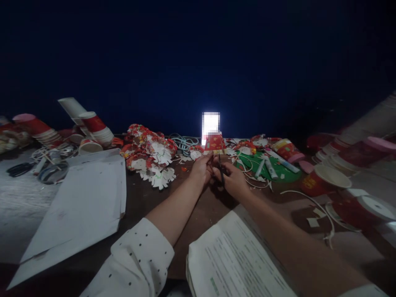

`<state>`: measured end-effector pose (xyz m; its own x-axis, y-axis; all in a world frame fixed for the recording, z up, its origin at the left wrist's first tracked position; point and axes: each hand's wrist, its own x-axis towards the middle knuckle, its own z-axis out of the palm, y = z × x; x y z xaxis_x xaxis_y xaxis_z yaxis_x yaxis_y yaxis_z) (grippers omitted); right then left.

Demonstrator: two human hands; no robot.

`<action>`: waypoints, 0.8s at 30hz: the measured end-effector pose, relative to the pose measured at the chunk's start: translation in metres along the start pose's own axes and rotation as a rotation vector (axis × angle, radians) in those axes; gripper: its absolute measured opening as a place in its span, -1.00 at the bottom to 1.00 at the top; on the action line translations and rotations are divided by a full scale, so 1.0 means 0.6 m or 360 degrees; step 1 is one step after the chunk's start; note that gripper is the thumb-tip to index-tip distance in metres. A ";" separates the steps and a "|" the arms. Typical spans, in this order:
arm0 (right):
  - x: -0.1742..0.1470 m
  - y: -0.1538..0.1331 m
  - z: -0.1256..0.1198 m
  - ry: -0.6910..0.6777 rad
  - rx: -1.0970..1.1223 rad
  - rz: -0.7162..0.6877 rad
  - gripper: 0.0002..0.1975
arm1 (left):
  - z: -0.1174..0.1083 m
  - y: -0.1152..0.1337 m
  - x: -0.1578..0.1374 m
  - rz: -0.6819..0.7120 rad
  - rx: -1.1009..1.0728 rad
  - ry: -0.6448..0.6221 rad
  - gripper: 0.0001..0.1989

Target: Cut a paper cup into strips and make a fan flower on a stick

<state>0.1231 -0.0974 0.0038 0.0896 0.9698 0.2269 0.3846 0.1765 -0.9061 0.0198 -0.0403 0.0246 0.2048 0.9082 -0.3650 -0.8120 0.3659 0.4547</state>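
Observation:
My right hand (232, 177) is closed around the dark handles of a pair of scissors (221, 173). The thin blade points away from me and overlaps a red paper cup (213, 144) with a gold pattern. My left hand (200, 171) is closed at the cup's near edge, its fingertips close to my right fingers. Exactly where the fingers pinch the cup is hard to see in the dim light. Left of the hands lies a heap of cut red and white paper-cup flowers (159, 154).
White paper sheets (93, 194) lie at left, stacked paper cups (99, 130) behind them. A printed booklet (229, 255) is under my right forearm. Marker pens (269, 167) rest on a green sheet (287, 174). More cups (324, 179) stand at right. A bright light (210, 122) shines behind.

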 end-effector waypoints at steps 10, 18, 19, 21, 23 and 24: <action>-0.001 0.004 0.000 0.0050 -0.0154 -0.0081 -0.69 | 0.002 0.002 -0.002 0.0036 0.0024 -0.0061 -0.78; 0.004 0.001 -0.001 0.0090 -0.0067 -0.0042 -0.66 | -0.003 -0.006 -0.007 0.0038 0.0242 -0.0074 -0.82; 0.006 0.000 -0.001 0.0106 -0.0037 -0.0042 -0.66 | -0.003 -0.009 -0.010 0.0026 0.0281 -0.0110 -0.81; 0.008 -0.001 -0.003 0.0130 0.0003 -0.0049 -0.67 | -0.002 -0.013 -0.015 -0.0006 0.0329 -0.0172 -0.81; 0.009 -0.002 -0.004 0.0134 0.0005 -0.0059 -0.67 | 0.000 -0.016 -0.019 -0.0018 0.0333 -0.0204 -0.82; 0.008 -0.002 -0.005 0.0127 -0.0002 -0.0062 -0.67 | 0.001 -0.016 -0.020 -0.0014 0.0322 -0.0208 -0.82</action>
<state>0.1256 -0.0933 0.0073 0.1478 0.9457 0.2896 0.3902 0.2133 -0.8957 0.0258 -0.0546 0.0253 0.2912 0.9185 -0.2676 -0.6864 0.3955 0.6104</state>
